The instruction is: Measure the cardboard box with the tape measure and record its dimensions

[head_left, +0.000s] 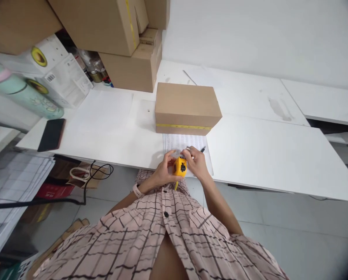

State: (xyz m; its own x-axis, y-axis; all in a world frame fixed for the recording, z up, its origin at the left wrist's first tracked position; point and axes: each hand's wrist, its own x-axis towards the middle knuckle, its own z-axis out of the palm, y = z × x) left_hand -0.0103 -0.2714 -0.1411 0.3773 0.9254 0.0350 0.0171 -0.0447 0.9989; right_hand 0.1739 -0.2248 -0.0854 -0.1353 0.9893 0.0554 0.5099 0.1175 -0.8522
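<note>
My left hand [164,171] is wrapped around a yellow and black tape measure [180,167] at the table's front edge. A short piece of yellow tape hangs below its case. Bent at the fingers, my right hand [196,160] grips the top of the same tape measure. The dark end of a pen [203,149] sticks out beside the right knuckles; I cannot tell whether that hand holds it or it lies on the paper. Under both hands is a printed sheet [185,140] with rows of figures. Just beyond stands a closed cardboard box [188,102] with a yellow stripe along its front.
Large cardboard boxes [127,70] are stacked at the back left. White avocado-printed boxes [66,81], a mint bottle [25,93] and a phone [51,134] are on the left. Blank paper [104,107] lies on the white table [255,151]. A black cable [85,190] hangs below.
</note>
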